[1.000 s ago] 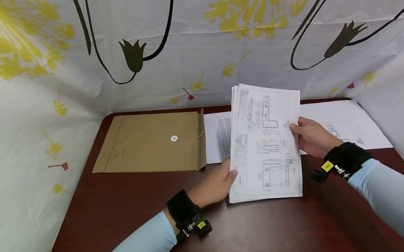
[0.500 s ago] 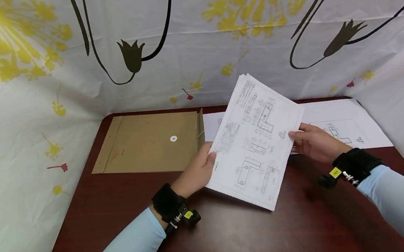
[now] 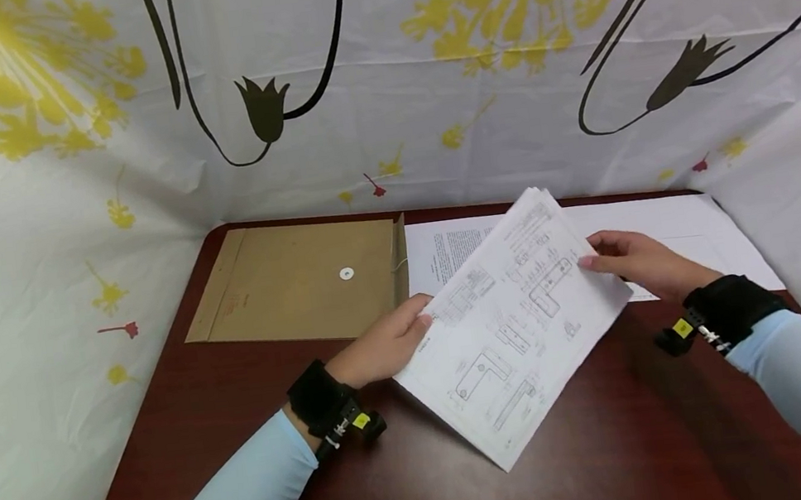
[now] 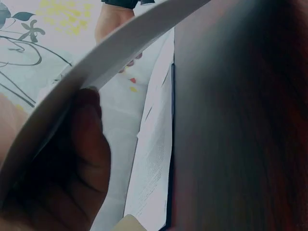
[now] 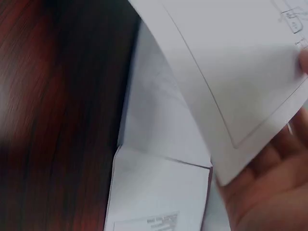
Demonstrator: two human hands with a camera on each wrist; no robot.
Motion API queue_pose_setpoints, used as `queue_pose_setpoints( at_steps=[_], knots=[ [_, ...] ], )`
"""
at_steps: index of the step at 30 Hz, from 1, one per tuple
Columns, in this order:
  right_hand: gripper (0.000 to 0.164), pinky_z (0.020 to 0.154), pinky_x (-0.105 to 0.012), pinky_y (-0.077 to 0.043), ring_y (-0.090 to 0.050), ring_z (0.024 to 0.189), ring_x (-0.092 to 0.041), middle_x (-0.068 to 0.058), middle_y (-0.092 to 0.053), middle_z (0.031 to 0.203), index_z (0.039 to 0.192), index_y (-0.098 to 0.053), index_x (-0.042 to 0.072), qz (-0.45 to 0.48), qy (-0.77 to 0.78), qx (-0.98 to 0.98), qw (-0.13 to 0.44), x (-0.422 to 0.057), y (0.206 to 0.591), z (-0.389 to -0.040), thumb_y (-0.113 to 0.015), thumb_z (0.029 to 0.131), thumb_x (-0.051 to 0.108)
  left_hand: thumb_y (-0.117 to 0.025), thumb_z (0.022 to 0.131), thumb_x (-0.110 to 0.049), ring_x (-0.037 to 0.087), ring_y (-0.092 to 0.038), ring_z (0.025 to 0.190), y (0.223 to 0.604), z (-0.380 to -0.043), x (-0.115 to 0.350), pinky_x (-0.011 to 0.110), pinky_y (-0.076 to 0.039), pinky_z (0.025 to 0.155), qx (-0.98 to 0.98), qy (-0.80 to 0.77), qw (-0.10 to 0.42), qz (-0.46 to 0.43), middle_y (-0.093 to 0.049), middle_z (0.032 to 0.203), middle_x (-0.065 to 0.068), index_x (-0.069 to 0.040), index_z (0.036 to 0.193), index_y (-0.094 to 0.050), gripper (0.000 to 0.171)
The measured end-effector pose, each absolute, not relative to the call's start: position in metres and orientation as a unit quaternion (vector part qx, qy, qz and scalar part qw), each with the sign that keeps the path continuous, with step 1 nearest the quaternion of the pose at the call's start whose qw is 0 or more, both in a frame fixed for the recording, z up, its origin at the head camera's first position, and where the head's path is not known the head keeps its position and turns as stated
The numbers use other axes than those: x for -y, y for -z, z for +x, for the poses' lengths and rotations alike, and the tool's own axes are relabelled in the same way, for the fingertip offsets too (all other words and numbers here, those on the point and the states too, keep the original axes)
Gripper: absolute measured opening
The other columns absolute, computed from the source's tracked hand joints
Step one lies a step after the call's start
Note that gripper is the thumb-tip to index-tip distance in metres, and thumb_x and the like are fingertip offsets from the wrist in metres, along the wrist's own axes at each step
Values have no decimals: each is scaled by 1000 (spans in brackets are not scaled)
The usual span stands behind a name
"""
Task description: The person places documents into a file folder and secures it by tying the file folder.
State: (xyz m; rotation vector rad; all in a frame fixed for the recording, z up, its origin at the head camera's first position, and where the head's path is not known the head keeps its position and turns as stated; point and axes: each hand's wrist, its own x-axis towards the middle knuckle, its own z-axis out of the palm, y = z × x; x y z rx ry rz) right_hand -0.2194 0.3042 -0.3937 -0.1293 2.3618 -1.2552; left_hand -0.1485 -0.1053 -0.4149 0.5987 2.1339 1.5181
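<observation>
The drawings (image 3: 511, 332) are before the papers (image 3: 698, 226), which lie right of the envelope (image 3: 292, 284) on the table (image 3: 604, 442).

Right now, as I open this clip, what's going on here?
A person has a stack of printed drawings in both hands, turned at a slant above a dark table. The left hand grips its left edge, and the right hand pinches the opposite side, thumb on top. Along the far side of the table lie a brown envelope, on the left, and loose white pages to its right, partly hidden behind the stack.
</observation>
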Motion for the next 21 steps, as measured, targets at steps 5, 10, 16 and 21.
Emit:
queue_pose_setpoints(
  at_steps=[5,10,16,21],
  knots=[
    [57,71,-45,-60,-74,88,-31,-14,-73,108,142,-46,3,-72,475,-824,301,-297,399,-212,-59,101,41,-39,109,-25,20,-70,75,416,-148,107,37,-58,65,-780,-534,238,225,-68,100,0,-24,136,-48,28],
    [50,64,-46,-59,-74,79,-32,-13,-75,99,138,-50,0,-79,498,-818,278,-294,403,-204,-55,103,36,-40,109,-26,20,-69,75,419,-150,107,37,-58,65,-785,-531,229,221,-68,98,0,-23,138,-49,30],
    [42,60,-46,-59,-74,76,-30,-6,-76,97,132,-52,3,-100,516,-819,229,-299,405,-201,-50,105,35,-46,108,-26,19,-67,72,424,-155,110,35,-57,61,-797,-553,152,190,-67,96,3,-18,129,-59,26],
    [31,62,-44,-59,-75,81,-24,3,-75,102,129,-53,15,-88,560,-797,211,-310,405,-201,-49,106,34,-49,107,-27,18,-62,69,429,-161,116,33,-55,60,-803,-577,56,134,-66,93,5,-13,124,-59,24]
  ],
)
